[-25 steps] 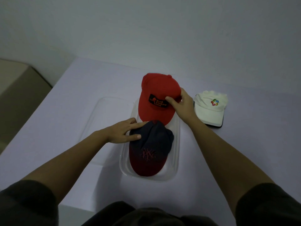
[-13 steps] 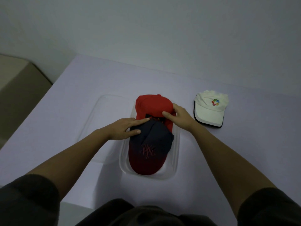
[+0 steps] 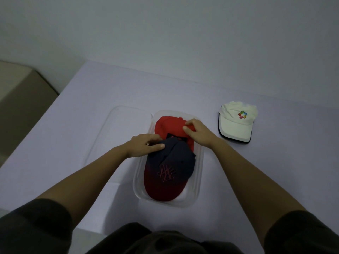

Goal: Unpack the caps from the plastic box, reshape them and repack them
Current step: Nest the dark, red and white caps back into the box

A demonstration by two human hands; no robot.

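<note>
red cap (image 3: 169, 126) in far end of clear plastic box (image 3: 200, 173), partly under navy cap (image 3: 174, 162) with red brim, brim at near end. right hand (image 3: 199, 133) curled on red cap's right side, thumb and fingers pinching the fabric. left hand (image 3: 144, 146) curled over navy cap's back edge, thumb on top, gripping it. clear lid (image 3: 119, 136) flat just left of box. white cap (image 3: 236, 125) on table (image 3: 73, 143) to the right, apart from box.

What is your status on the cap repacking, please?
Left hand gripping navy cap; right hand pinching red cap, both caps in clear plastic box. White cap outside on table. Nothing in the way.
</note>
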